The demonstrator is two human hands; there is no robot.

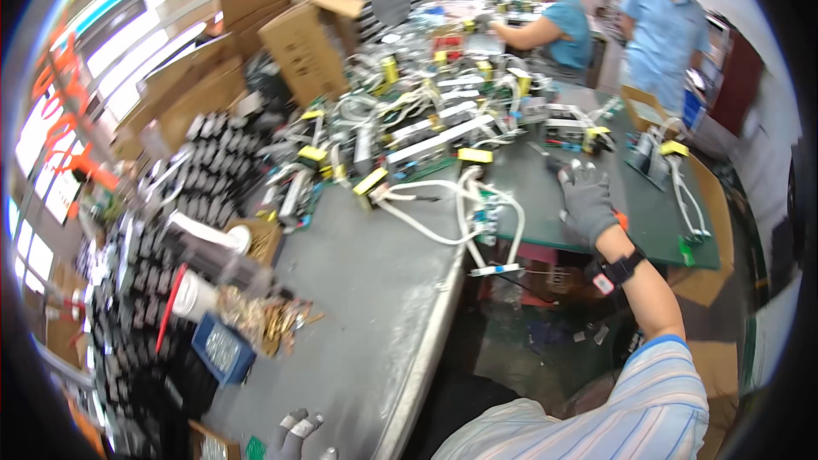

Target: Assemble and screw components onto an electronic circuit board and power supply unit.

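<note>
Right now the right hand (590, 203), gloved in grey, reaches out over the green tabletop (528, 204), palm down, with its fingers spread and slightly bent. Whether it grips something beneath the palm, I cannot tell; a thin rod (538, 150) shows just left of its fingertips, and a bit of orange (623, 220) shows by the heel of the hand. The left hand (298, 436), gloved too, is at the near edge over the grey tabletop (375, 290), partly cut off, its fingers loosely apart around bare air.

Just beyond the right fingertips lies a wired unit (562, 123); a second unit (653, 162) stands to the right, its white leads trailing nearer. Left of that hand, a green board (487, 215) sits among looped white cables (426, 228).

Near the left hand are a green scrap (256, 448) and, a little farther, a blue bin (242, 366) of small parts. Beyond it come brassy pieces (279, 328), a white tub (196, 297) and a red stick (173, 307).

More units heap up farther off, with black parts (217, 166) stacked left and a carton (302, 55) behind. At the far right, one person (573, 34) sits and another (665, 34) stands.
</note>
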